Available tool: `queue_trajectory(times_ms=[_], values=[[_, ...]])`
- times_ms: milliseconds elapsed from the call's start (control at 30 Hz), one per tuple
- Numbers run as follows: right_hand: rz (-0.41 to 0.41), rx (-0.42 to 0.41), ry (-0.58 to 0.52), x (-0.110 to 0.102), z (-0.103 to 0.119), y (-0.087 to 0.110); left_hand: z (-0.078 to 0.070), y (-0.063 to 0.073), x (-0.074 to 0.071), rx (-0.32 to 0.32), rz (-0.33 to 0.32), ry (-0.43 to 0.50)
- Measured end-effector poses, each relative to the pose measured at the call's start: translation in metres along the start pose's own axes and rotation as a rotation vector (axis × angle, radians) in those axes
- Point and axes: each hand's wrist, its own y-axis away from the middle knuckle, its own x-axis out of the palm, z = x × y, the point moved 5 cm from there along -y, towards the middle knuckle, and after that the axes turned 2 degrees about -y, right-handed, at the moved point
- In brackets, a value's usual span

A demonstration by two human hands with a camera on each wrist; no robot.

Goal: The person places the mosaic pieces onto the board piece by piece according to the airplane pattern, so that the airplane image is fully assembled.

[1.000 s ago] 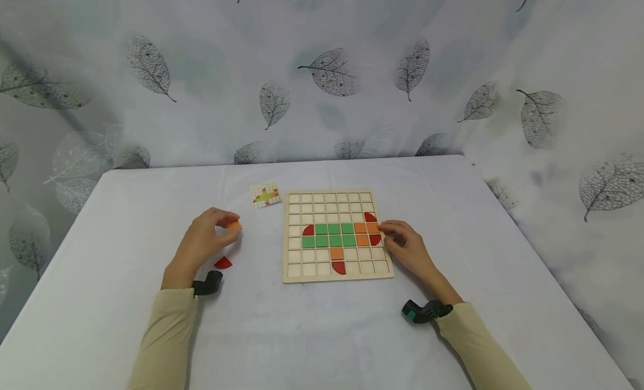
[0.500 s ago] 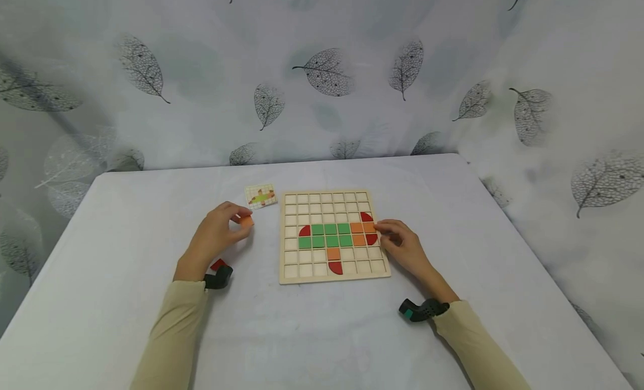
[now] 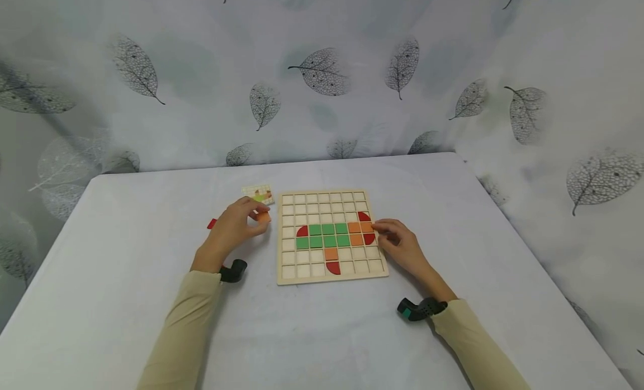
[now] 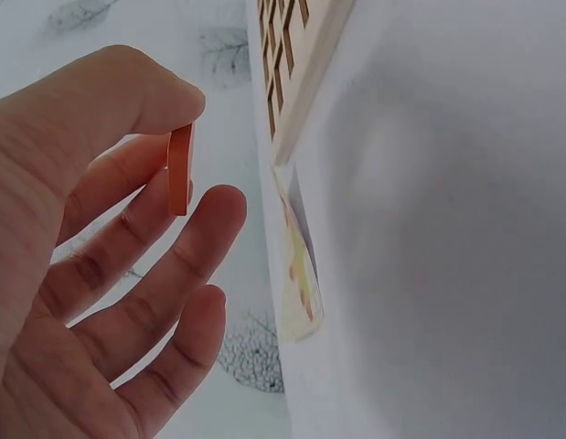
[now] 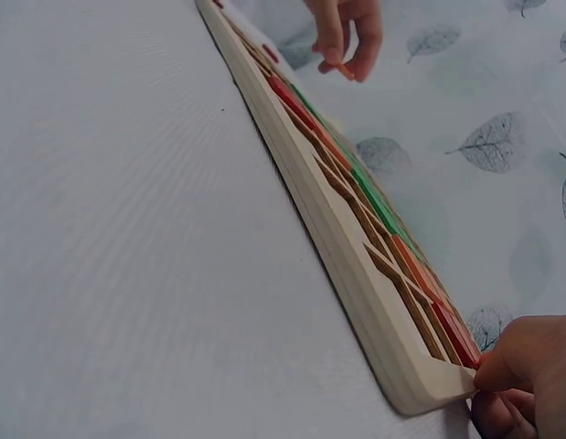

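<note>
My left hand (image 3: pixel 230 227) pinches an orange square tile (image 3: pixel 263 217) between thumb and fingers, above the table just left of the wooden grid board (image 3: pixel 332 280). In the left wrist view the tile (image 4: pixel 178 172) appears edge-on under the thumb, the other fingers spread loosely. My right hand (image 3: pixel 405 247) holds the board's right edge. The right wrist view has its thumb (image 5: pixel 513 352) on the rim (image 5: pixel 420 389) and curled fingers just below. Green squares (image 3: pixel 328 229), orange squares (image 3: pixel 330 253) and red quarter-circles (image 3: pixel 333 267) fill several of the board's cells.
A small pattern card (image 3: pixel 259 192) lies behind the left hand, partly covered by it. A loose red piece (image 3: pixel 212 223) shows beside that hand on the white-covered table (image 3: pixel 312 334). A leaf-printed curtain (image 3: pixel 201 99) hangs behind the table.
My left hand has moved right and away from me, carrying the orange tile closer to the board and card. The right hand stays at the board's edge. The head view has shifted slightly.
</note>
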Motion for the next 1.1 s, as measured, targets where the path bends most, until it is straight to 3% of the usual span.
queue_trajectory(times_ms=[200,500,900,1100], values=[[0.007,0.014,0.002,0.000,-0.001,-0.001,-0.013,-0.009,0.008,-0.003,0.033,0.006],[0.010,0.013,0.009,-0.001,-0.001,0.000,-0.032,-0.020,0.019,0.071,0.019,0.010],[0.011,-0.004,-0.014,-0.001,-0.003,0.000,-0.049,-0.034,0.039,0.114,0.078,0.030],[0.014,0.004,-0.019,-0.001,-0.005,0.001,-0.057,-0.041,0.049,0.166,0.090,0.074]])
